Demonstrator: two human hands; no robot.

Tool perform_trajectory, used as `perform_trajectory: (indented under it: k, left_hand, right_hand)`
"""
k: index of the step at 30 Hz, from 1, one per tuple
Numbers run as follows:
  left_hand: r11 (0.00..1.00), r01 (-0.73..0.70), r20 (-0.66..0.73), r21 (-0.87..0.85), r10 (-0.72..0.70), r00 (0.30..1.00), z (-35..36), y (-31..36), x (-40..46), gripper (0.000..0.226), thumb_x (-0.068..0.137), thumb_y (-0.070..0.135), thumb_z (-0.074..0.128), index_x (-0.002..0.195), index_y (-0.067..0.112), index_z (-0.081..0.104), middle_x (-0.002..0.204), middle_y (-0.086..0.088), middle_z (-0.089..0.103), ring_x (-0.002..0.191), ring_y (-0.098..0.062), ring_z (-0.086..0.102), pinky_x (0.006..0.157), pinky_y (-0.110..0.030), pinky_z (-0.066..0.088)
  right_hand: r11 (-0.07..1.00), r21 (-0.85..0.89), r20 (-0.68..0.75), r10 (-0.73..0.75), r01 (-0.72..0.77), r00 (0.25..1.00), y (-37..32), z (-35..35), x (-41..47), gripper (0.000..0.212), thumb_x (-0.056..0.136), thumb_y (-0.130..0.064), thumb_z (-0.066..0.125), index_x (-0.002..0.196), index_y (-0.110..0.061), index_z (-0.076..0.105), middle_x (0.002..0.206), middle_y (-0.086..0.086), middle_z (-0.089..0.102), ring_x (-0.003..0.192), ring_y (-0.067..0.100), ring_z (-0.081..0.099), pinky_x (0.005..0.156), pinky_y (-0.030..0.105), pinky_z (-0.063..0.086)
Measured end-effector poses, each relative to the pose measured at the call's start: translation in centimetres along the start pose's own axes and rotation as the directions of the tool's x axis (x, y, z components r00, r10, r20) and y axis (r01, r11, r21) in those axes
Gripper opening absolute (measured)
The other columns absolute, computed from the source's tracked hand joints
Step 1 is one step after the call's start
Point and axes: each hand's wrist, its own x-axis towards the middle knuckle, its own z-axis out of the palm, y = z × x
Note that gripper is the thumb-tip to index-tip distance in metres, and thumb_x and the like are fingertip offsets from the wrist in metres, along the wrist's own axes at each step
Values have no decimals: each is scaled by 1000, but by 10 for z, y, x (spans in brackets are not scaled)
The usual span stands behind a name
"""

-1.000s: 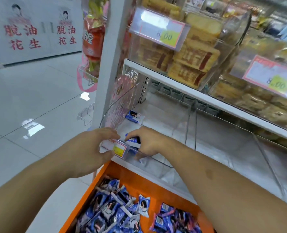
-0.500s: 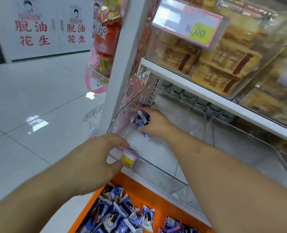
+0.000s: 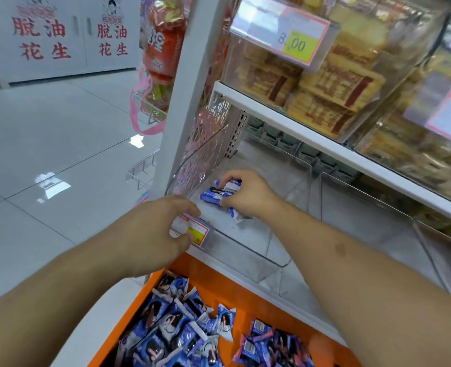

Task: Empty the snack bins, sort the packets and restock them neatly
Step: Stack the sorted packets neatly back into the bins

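Note:
A clear plastic bin [image 3: 245, 250] stands on the lower shelf, nearly bare inside. My right hand [image 3: 248, 194] reaches into its left side and grips a few blue-and-white snack packets [image 3: 216, 194] against the bin floor. My left hand [image 3: 155, 231] holds the bin's front left corner, fingers curled round the price label [image 3: 192, 230]. Below the shelf an orange crate [image 3: 213, 282] holds a heap of the same blue packets [image 3: 182, 329].
A second clear bin [image 3: 377, 221] stands to the right on the same shelf. The white shelf above [image 3: 311, 131] carries clear bins of yellow biscuit packs [image 3: 324, 83] with 8.00 price tags. Red snack bags [image 3: 163, 49] hang on the shelf's left post. Tiled floor lies to the left.
My right hand went from the bin's front to its back left, gathered blue packets there and now draws them forward. My left hand stays on the label corner.

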Motion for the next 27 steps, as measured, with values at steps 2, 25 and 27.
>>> perform_trajectory:
  k: [2, 25, 27]
  left_hand:
    - [1000, -4, 7, 17, 4, 1000, -1, 1, -2, 43, 98, 35, 66, 138, 42, 53, 154, 21, 43, 136, -2, 44, 110, -19, 32]
    - [998, 56, 77, 22, -58, 995, -4, 0, 0, 52, 93, 50, 68, 142, 41, 53, 155, 7, 48, 139, -19, 48, 111, -35, 39]
    - [998, 55, 75, 11, -55, 996, -3, -2, 0, 52, 93, 49, 68, 143, 41, 53, 156, 9, 46, 141, -18, 46, 111, -33, 38]
  right_hand:
    - [1000, 30, -29, -6, 6, 1000, -9, -12, -19, 29, 79, -7, 84, 97, -27, 73, 102, -1, 69, 62, 20, 63, 43, 23, 48]
    - [922, 354, 453, -26, -153, 891, -2, 116, -209, 65, 86, -37, 86, 137, -58, 53, 158, -29, 39, 136, -3, 45, 112, 37, 48]
    - [931, 336, 508, -49, -145, 860, -2, 112, -204, 77, 84, -41, 86, 143, -66, 43, 162, -30, 30, 139, -5, 43, 109, 31, 48]
